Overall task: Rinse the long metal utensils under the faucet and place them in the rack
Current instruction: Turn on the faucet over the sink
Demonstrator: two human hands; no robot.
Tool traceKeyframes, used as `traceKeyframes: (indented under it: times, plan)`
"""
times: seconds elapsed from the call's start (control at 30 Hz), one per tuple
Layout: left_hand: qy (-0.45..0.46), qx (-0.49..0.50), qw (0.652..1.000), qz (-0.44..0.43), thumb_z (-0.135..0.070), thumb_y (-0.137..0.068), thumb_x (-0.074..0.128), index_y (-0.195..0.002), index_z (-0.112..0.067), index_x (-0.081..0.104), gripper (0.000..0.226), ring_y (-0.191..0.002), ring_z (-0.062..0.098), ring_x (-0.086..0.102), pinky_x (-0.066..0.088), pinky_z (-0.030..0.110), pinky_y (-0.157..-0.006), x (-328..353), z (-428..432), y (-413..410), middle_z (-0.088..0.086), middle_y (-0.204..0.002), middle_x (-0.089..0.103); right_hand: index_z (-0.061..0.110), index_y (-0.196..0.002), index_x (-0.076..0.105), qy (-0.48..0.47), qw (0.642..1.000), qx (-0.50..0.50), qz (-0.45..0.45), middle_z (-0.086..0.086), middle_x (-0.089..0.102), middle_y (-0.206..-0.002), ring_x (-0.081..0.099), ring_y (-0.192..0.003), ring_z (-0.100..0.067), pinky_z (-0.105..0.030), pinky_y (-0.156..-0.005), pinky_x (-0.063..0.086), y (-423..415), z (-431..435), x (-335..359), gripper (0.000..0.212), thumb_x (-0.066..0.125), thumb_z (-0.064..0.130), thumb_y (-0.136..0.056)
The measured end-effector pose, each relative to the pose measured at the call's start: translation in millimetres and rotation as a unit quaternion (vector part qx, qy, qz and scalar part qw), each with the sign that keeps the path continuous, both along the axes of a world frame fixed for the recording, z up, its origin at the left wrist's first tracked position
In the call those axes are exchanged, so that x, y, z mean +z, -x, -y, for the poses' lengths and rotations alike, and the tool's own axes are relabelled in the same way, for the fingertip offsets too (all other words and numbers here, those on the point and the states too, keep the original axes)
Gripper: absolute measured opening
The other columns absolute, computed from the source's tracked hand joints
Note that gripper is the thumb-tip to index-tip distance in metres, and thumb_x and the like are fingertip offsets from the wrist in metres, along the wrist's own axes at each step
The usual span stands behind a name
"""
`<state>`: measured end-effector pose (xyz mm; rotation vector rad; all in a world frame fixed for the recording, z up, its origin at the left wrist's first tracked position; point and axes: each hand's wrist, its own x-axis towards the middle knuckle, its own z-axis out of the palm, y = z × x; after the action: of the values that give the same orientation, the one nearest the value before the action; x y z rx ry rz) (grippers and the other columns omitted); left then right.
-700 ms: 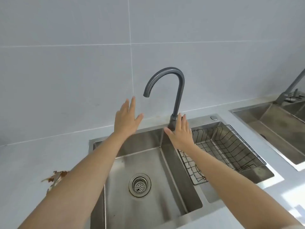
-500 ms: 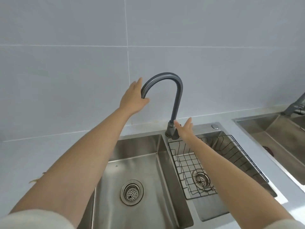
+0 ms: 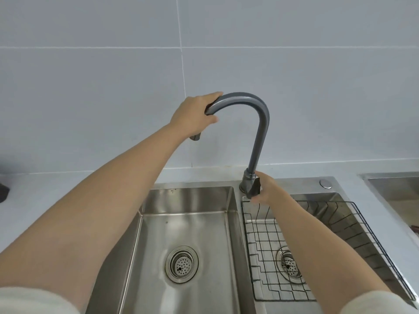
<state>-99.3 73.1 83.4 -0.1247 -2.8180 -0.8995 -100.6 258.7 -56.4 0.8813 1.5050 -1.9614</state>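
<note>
A dark grey gooseneck faucet (image 3: 260, 123) rises between the two basins of a steel sink. My left hand (image 3: 195, 116) is closed around the spout's downturned end, above the left basin (image 3: 183, 223). My right hand (image 3: 265, 189) grips the faucet handle at the base. A black wire rack (image 3: 340, 223) sits in the right basin, with nothing in it. No water is running. No long metal utensils are in sight.
A second steel sink (image 3: 396, 189) is at the far right edge. A dark object (image 3: 3, 191) lies on the white counter at the left edge. A round steel button (image 3: 325, 183) sits behind the rack. Grey tiled wall stands behind.
Both hands have closed: the left went from touching the spout to gripping its end, and the right took hold of the handle at the base. The view has moved closer.
</note>
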Motion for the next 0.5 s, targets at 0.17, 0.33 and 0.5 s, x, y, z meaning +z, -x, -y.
traceKeyframes:
  times: [0.17,0.33,0.5]
  plan:
    - [0.006,-0.003,1.0,-0.005,-0.013,-0.086,0.06,-0.136,-0.027,0.041,0.056,-0.107,0.028,0.058,0.045,0.035,-0.097,-2.5,0.0,1.6,0.008,-0.116,0.065,0.006,-0.081,0.042,-0.041,0.999,0.018,-0.007,-0.01,0.046,-0.08,0.047,-0.086,-0.029,-0.039,-0.086,0.046,13.0,-3.0,-13.5,0.013,0.039,0.008,-0.093]
    - [0.009,-0.005,1.0,-0.008,-0.012,-0.086,0.061,-0.136,-0.027,0.042,0.055,-0.107,0.029,0.058,0.045,0.035,-0.099,-2.1,0.0,0.0,0.009,-0.117,0.065,0.007,-0.069,0.038,-0.021,1.0,-0.009,-0.016,-0.009,0.041,-0.073,0.04,-0.063,-0.023,-0.031,-0.071,0.04,10.6,-5.3,-13.1,0.024,0.034,0.001,-0.092]
    - [-0.003,-0.009,1.0,0.002,-0.011,-0.085,0.061,-0.135,-0.028,0.043,0.055,-0.104,0.029,0.059,0.045,0.036,-0.098,-0.7,0.7,-2.4,0.009,-0.113,0.066,0.007,-0.066,0.036,-0.026,0.999,-0.024,-0.029,-0.008,0.034,-0.069,0.035,-0.059,-0.021,-0.029,-0.073,0.039,8.5,-3.4,-13.5,0.027,0.032,-0.002,-0.091]
